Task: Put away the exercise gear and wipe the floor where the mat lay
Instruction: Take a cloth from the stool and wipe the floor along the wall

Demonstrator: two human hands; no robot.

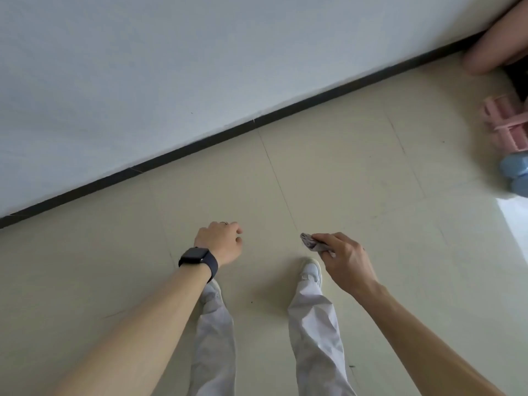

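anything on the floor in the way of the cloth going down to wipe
Nothing visible: the tiles ahead of the cloth in the right hand are bare; the pink gear and blue gear sit off at the right edge.

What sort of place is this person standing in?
Probably a plain indoor room used for workouts: pale tiled floor, bare white wall with a dark skirting board, and what looks like a blue dumbbell beside pink gear at the right edge.

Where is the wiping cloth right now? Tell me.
In the head view, the cloth is held in the right hand, low and right of centre, just past the right shoe.
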